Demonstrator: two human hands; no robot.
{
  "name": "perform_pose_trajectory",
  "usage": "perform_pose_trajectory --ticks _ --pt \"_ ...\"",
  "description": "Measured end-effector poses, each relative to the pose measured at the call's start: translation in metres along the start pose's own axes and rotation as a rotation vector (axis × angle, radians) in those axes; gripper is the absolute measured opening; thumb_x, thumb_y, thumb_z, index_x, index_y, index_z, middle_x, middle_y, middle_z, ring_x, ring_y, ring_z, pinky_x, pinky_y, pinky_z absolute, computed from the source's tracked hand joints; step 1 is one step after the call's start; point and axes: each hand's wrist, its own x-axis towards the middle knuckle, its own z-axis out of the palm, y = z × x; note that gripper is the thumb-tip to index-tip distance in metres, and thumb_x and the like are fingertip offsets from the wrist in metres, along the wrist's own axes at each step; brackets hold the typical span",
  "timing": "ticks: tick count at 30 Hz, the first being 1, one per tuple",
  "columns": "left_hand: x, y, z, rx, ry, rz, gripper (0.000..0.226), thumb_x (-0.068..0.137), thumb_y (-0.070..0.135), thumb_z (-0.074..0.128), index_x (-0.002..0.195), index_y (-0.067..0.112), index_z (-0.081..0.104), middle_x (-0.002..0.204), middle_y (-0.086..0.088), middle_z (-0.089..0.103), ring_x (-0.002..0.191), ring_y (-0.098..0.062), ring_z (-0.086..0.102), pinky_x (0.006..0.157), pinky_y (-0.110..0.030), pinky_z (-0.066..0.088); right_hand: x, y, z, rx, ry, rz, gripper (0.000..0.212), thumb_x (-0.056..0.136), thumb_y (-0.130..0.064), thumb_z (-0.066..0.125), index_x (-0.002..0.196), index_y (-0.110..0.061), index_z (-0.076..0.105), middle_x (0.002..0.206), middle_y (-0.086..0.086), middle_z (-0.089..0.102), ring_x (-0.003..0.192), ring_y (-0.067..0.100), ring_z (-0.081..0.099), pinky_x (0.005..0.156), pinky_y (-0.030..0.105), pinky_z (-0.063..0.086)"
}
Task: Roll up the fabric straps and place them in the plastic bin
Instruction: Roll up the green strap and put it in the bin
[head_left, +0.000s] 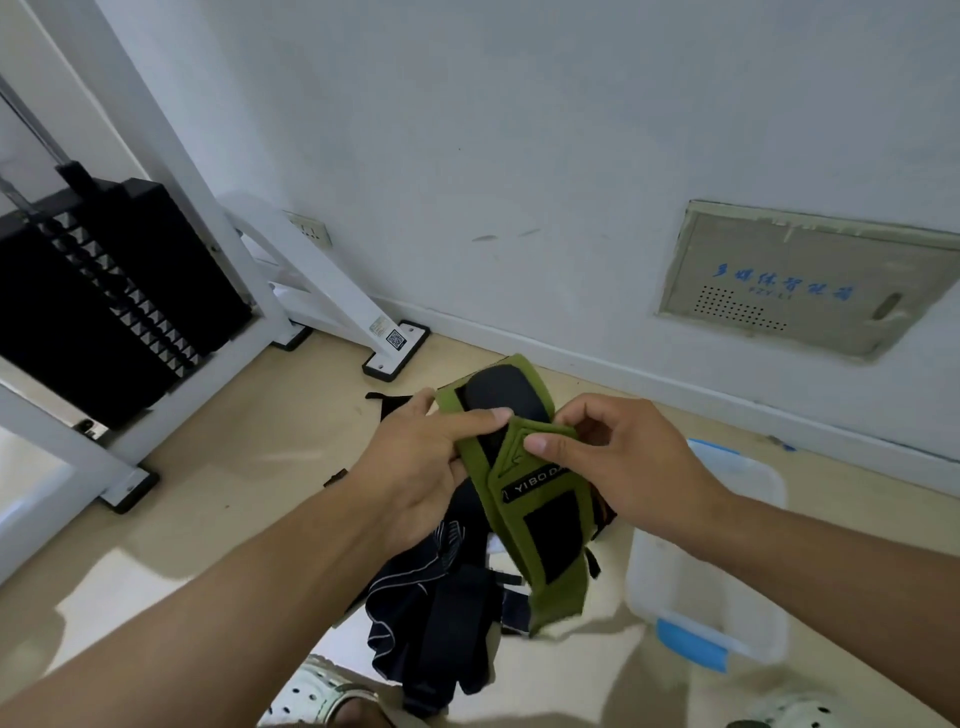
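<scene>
One green fabric strap (540, 499) with black patches is pinched by the left hand (421, 467) and right hand (623, 462); one translucent plastic bin (711, 571) sits below the right fingers (540, 444).

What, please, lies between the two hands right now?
In the head view, the green strap spans between the left hand and right hand, both pinching it.

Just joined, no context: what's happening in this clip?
A person is holding a green strap up in both hands, with its top end folded over. The left hand grips it from the left, and the right hand pinches the fold. Its lower end hangs loose, so it is not yet rolled. Dark straps lie piled on the floor below, and the bin stands to the right.
</scene>
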Motion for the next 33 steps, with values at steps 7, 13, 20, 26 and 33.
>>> perform_pose_trajectory --ticks 7,13,20,26,33 --pt "-0.016 0.001 0.009 0.010 -0.132 -0.128 0.034 0.094 0.018 0.069 0.119 -0.003 0.073 0.113 -0.022 0.073 0.093 -0.031 0.074 0.087 -0.040 0.063 -0.003 0.001 0.008 0.083 -0.081 0.020 0.019 0.087 -0.041 0.075 0.084 -0.023 0.070 0.075 0.010 0.073 0.069 0.026 0.070 0.074 0.051 0.057" --pt "-0.017 -0.009 0.017 0.006 0.014 -0.004 0.033 0.100 0.026 0.064 0.114 -0.001 0.075 0.119 -0.029 0.071 0.097 -0.038 0.073 0.081 -0.044 0.064 -0.004 -0.005 0.007 -0.055 -0.089 -0.070 0.028 0.088 -0.037 0.075 0.078 -0.018 0.057 0.069 -0.007 0.072 0.061 0.009 0.065 0.059 0.027 0.052" --pt "-0.014 -0.019 0.029 -0.027 0.262 0.193 0.028 0.099 0.020 0.068 0.116 -0.002 0.070 0.107 -0.027 0.075 0.085 -0.036 0.075 0.073 -0.042 0.064 -0.002 -0.015 0.013 -0.406 0.019 -0.159 0.033 0.093 -0.048 0.064 0.081 -0.025 0.046 0.065 -0.004 0.063 0.060 0.011 0.059 0.055 0.032 0.049" --pt "-0.022 -0.018 0.039 0.015 0.304 0.277 0.028 0.099 0.026 0.069 0.109 0.001 0.073 0.104 -0.025 0.075 0.098 -0.040 0.075 0.090 -0.054 0.061 -0.010 -0.021 0.014 -0.596 0.184 -0.238 0.036 0.090 -0.058 0.060 0.095 -0.033 0.035 0.085 -0.014 0.054 0.078 0.008 0.056 0.069 0.031 0.049" --pt "-0.035 -0.003 0.057 -0.282 0.151 0.133 0.048 0.099 0.050 0.056 0.118 0.009 0.073 0.106 -0.014 0.079 0.095 -0.028 0.078 0.084 -0.043 0.061 -0.010 -0.022 0.016 -0.223 -0.052 0.025 0.055 0.081 -0.085 0.033 0.079 -0.032 0.046 0.075 -0.012 0.059 0.076 0.011 0.060 0.070 0.032 0.047"
